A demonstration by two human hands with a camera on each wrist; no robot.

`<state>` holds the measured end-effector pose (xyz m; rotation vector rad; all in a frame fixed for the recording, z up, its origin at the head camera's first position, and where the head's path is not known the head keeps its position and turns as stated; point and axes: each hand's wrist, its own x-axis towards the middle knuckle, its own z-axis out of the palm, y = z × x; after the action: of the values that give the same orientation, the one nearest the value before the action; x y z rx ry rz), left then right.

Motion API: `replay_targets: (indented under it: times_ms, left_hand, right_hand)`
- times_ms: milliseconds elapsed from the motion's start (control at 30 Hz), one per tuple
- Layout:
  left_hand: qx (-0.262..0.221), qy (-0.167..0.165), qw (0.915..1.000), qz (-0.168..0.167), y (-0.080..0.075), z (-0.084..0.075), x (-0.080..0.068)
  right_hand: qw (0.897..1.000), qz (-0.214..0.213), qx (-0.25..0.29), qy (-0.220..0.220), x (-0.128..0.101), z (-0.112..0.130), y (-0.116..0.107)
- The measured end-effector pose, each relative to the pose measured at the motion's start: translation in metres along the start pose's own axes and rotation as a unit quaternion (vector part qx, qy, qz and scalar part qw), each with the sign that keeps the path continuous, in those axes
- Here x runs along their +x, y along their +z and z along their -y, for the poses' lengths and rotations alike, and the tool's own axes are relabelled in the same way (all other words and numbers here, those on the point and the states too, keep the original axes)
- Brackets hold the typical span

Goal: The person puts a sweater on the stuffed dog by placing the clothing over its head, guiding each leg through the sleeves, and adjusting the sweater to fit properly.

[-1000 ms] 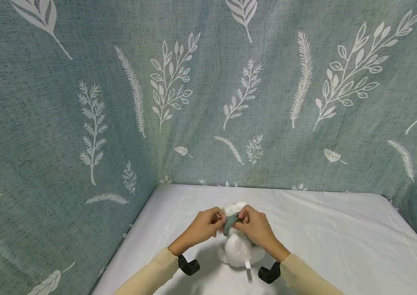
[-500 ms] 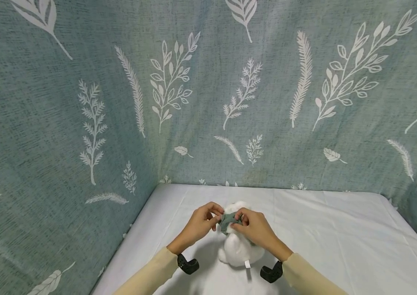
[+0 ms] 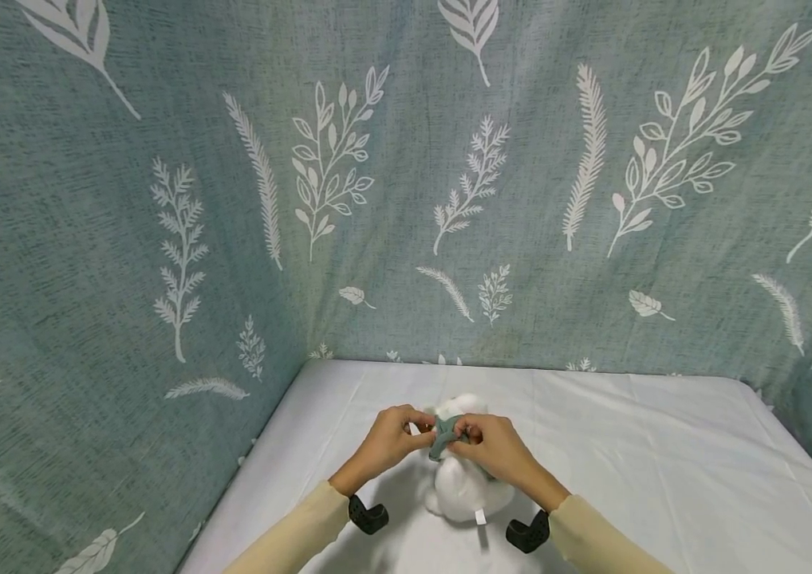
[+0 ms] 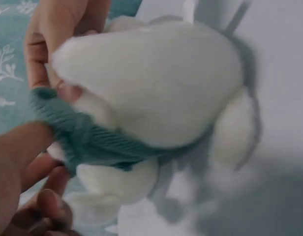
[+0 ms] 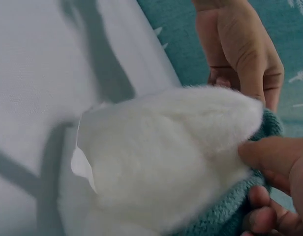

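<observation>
A white plush toy (image 3: 458, 488) is on the white-covered table, with a teal knitted scarf (image 3: 447, 431) wrapped round its neck. From the left side, my left hand (image 3: 393, 438) pinches the scarf between thumb and fingers; its thumb presses on the knit in the left wrist view. My right hand (image 3: 498, 448) grips the scarf from the other side, close to the left fingertips. Ribbed folds of the scarf (image 4: 87, 140) cross under the plush toy's rounded white body (image 4: 161, 78). Part of the knit is hidden behind the right fingers (image 5: 262, 152).
A small white tag (image 3: 480, 516) sticks out at the toy's near end. The white sheet (image 3: 636, 462) covers the table. Green leaf-patterned cloth (image 3: 406, 199) hangs along the back and sides. Each wrist carries a black camera mount (image 3: 368, 516).
The left hand has moved away from the scarf's edge and come back to pinch it nearer the right hand. The scarf's folds have shifted and now cross between the fingers. The toy stays put.
</observation>
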<state>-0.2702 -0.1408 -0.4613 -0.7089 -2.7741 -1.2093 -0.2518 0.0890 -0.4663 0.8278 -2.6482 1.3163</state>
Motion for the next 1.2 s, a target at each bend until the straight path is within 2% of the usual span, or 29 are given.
replay_targets:
  times_ms: [67,200,300,400,600,800,933,1033,1200]
  left_hand:
    - [0.009,0.009,0.9996,0.024,-0.002,-0.001,0.001]
    - [0.013,0.007,0.9974,0.07,-0.004,-0.002,0.003]
    - [0.018,0.005,0.9959,0.088,-0.004,-0.003,0.003]
    - [0.023,0.007,0.9952,0.094,-0.002,-0.005,0.002]
    - [0.018,-0.002,0.9956,0.091,-0.002,-0.011,0.003]
    - [-0.037,-0.033,0.996,0.074,-0.002,-0.011,0.005]
    - [-0.059,-0.057,0.995,0.057,-0.004,-0.007,0.007]
    - [-0.07,-0.066,0.9941,0.05,-0.004,-0.006,0.009]
    - [-0.073,-0.072,0.9931,0.056,-0.001,-0.005,0.012]
  right_hand:
    - [1.0,0.016,0.007,0.001,0.001,0.001,-0.002]
    - [0.999,0.03,0.03,0.033,0.001,0.005,-0.004]
    - [0.997,0.032,0.044,0.052,0.002,0.007,-0.004]
    - [0.997,0.035,0.054,0.052,0.003,0.006,-0.003]
    - [0.996,0.035,0.073,0.048,0.003,0.005,-0.001]
    - [0.997,0.029,0.049,0.056,-0.002,0.005,-0.005]
    - [0.997,0.033,0.01,0.066,-0.009,0.006,-0.012]
    - [0.997,0.034,-0.041,0.062,-0.012,0.006,-0.017]
    - [0.993,0.038,-0.092,0.068,-0.012,0.007,-0.021]
